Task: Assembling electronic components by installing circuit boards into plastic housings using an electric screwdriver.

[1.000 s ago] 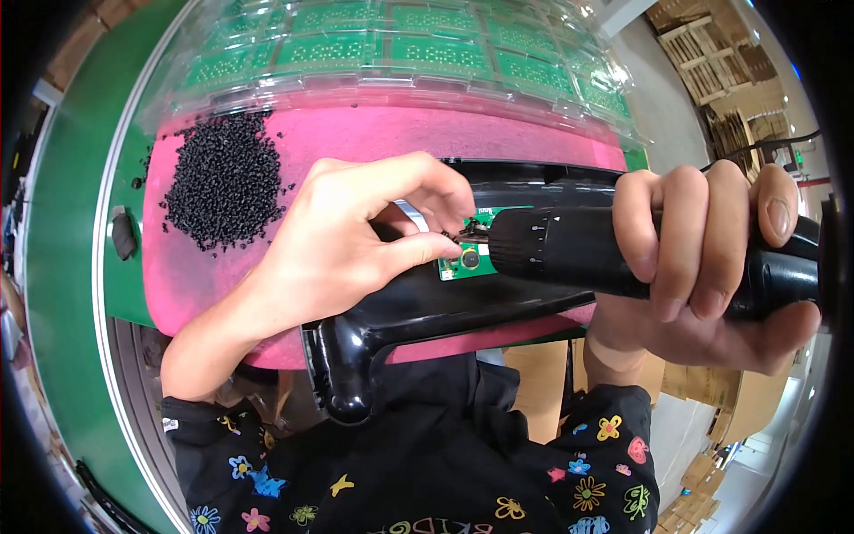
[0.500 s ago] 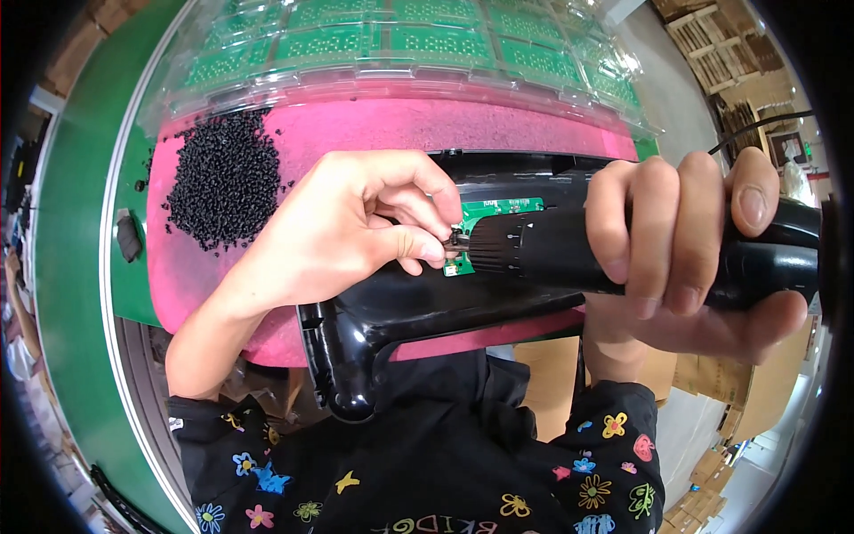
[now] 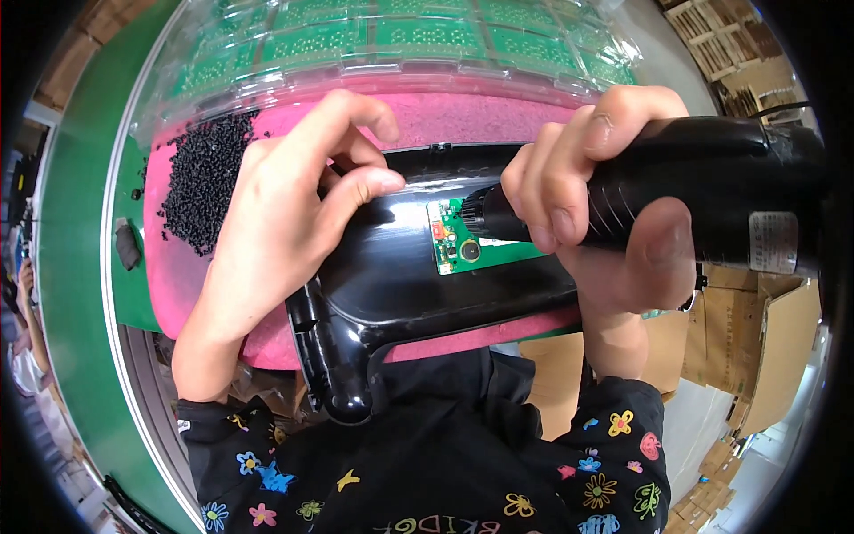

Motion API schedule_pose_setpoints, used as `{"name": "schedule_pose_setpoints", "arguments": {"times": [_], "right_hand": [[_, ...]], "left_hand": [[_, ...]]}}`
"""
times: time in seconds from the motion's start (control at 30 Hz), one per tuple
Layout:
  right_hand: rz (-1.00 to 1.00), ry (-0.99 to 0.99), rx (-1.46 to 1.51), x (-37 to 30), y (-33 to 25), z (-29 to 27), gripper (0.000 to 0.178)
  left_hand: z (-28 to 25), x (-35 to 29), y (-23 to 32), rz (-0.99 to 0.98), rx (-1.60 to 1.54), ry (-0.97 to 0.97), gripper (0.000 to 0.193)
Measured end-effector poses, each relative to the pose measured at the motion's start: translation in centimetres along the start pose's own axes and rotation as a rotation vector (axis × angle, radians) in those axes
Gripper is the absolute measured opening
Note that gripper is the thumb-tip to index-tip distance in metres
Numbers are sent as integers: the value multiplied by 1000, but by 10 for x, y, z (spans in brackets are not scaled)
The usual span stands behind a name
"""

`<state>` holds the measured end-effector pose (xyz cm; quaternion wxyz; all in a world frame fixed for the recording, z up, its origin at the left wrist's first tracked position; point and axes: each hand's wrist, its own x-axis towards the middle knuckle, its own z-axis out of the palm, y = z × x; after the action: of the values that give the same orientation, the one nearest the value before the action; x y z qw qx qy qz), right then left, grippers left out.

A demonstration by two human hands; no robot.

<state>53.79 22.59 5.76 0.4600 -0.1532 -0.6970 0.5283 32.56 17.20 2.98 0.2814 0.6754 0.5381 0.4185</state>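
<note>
The right hand (image 3: pixel 569 182) is wrapping its fingers and thumb around a black electric screwdriver (image 3: pixel 712 178), clamping firmly on the barrel, which is lying almost level. A pale label (image 3: pixel 772 240) is showing on the tool's side, and a black cord (image 3: pixel 783 109) is running near its rear end. The ribbed nose (image 3: pixel 479 214) is pointing toward the person's left and hovering over, or resting on, the far left part of a green circuit board (image 3: pixel 494 255) (the view is not settling which).

The board, bearing a round dark component (image 3: pixel 470 250) and a small orange-red part (image 3: pixel 438 230), is lying inside a glossy black plastic housing (image 3: pixel 382 276), partly disappearing behind the right hand and the tool. The left hand (image 3: pixel 285 187) is hanging over the housing's left end, its thumb and index finger standing apart with a gap between them; the other fingers are curling inward (whether they are hiding anything, I cannot tell).

The housing is resting on a pink mat (image 3: pixel 436 120), its near left corner jutting past the mat's edge. A heap of tiny black screws (image 3: pixel 200 182) is spreading over the mat's left side, partly behind the left hand. Clear plastic trays (image 3: pixel 374 76) holding further green boards (image 3: pixel 422 36) are standing beyond the mat.
</note>
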Motion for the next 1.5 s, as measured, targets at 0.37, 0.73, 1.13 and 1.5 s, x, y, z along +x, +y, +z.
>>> {"name": "schedule_pose_setpoints", "arguments": {"times": [0.37,0.73,1.13,1.5], "right_hand": [[39,19,10,-1,-2,14,52],[-15,-33,134,5,8,3,53],[-229,-151,395,-1,1,-1,50],[-225,-154,395,-7,-11,3,48]], "left_hand": [[-4,-1,-7,205,171,-21,22],[-5,0,-8,280,207,-73,25],[4,-6,-7,169,16,-261,25],[17,-6,-9,243,10,-268,18]]}}
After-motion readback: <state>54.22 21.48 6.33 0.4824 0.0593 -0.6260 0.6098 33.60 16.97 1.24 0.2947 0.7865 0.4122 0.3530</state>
